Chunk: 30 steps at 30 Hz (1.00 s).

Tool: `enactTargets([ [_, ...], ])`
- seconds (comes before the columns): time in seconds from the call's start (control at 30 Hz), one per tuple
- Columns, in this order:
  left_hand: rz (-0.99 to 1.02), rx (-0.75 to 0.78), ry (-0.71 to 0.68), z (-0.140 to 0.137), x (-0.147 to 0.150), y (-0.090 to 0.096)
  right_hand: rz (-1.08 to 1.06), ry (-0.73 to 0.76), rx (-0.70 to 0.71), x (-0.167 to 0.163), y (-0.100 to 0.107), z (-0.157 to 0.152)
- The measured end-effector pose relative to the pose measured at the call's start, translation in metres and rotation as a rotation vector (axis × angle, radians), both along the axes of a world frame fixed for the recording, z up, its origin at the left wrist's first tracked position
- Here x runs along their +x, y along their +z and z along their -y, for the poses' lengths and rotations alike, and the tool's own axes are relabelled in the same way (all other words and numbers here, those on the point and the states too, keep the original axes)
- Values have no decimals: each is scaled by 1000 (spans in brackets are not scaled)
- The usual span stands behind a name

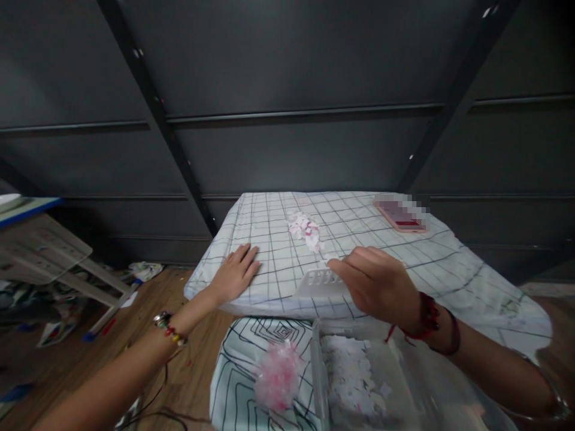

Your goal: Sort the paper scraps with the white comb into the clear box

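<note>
Head view: gripping flat, white, slotted plastic tool in closed right hand; resting left hand open, palm down, on white dark-gridded cloth; with white-and-pink paper-like scraps heaped just beyond tool; better to keep tool low, move slowly, hold cloth taut; can't make out grip end under fingers, nor contact with cloth; only part-showing: clear plastic bin, cut off at bottom, partly behind right forearm.

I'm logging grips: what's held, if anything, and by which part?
The right hand grips a white perforated tool by its right end; the left hand holds nothing.
</note>
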State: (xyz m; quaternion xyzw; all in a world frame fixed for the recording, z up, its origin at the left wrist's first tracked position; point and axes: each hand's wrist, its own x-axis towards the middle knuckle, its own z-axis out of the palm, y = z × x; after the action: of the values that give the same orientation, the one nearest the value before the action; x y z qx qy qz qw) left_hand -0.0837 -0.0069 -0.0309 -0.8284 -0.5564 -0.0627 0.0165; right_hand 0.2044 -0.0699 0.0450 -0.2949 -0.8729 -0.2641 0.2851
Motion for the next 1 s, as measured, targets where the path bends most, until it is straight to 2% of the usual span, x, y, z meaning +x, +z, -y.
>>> enactTargets([
  [0.2,26,38,-5,6,1,3,-23,130,50,-8,3,22],
  [0.3,11,49,0,7,2,4,-7,78,56,-1,7,20],
  [0.43,-4,52,2,7,2,4,-3,-122,114,21,11,2],
  [0.5,2,66,-3,6,2,3,-17,-160,125,35,10,-9],
  [0.63,24,92,-7,4,0,-1,39,-152,77,61,2,-21],
  [0.77,40,105,-7,3,-1,-4,-2,-179,86,77,-8,-24],
  [0.9,45,115,-27,1,-1,-3,-59,-202,111,81,-13,-40],
  [1.0,6,93,-36,-2,2,3,-11,-206,113,77,-15,-56],
])
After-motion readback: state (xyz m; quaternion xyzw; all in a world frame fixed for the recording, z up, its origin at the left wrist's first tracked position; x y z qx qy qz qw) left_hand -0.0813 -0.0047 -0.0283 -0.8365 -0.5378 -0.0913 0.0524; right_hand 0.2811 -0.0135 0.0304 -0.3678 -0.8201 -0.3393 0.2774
